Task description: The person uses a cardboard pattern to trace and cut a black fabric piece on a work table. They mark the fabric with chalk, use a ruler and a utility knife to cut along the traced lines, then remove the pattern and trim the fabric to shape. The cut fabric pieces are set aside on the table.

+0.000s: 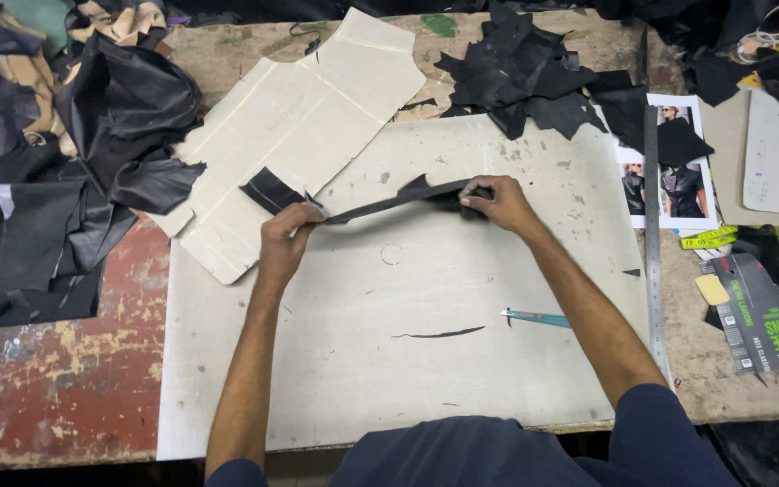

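A long black leather strip (389, 204) was stretched between both hands above the grey cutting board (462, 361). Its long axis ran left to right, rising slightly toward the far right. The left hand (283, 243) pinched the left end with closed fingers; the right hand (498, 200) gripped the right end the same way. A thin black offcut (439, 334) and a blue-handled knife (534, 317) lay nearer, closer to the right arm.

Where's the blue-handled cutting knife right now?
In the head view, the blue-handled knife lies on the pale cutting board, right of centre, beside the right forearm and just right of a thin black offcut sliver.
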The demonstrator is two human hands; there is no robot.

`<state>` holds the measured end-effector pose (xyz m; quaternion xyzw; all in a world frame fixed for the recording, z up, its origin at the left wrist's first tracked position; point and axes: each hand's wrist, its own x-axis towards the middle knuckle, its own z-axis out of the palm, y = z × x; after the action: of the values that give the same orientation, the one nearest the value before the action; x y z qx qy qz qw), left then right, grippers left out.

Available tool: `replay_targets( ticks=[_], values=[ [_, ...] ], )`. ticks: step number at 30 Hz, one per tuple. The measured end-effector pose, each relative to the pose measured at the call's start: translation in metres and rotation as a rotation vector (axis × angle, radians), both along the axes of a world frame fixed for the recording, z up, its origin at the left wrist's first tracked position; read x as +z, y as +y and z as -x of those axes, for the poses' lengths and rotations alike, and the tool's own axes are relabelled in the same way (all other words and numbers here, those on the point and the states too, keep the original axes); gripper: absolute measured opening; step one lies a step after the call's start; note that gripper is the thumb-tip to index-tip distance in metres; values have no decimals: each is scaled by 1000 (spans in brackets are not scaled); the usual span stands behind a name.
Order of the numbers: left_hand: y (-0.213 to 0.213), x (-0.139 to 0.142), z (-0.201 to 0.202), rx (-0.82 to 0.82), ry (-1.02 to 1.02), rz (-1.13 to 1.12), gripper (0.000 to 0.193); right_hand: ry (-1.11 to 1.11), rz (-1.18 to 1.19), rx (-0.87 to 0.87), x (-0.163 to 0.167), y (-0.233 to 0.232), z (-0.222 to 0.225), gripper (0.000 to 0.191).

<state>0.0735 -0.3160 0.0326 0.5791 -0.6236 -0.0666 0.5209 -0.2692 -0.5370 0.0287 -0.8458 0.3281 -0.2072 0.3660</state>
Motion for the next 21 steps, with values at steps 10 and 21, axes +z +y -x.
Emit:
replay_targets(
  ticks=[10, 21],
  values=[
    [101, 42, 79, 8, 957, -439, 10, -239, -719, 66, 72, 100, 117, 39],
    [215, 54, 108, 519, 455, -780, 20, -157, -798, 131, -14, 248, 143, 27]
  ],
)
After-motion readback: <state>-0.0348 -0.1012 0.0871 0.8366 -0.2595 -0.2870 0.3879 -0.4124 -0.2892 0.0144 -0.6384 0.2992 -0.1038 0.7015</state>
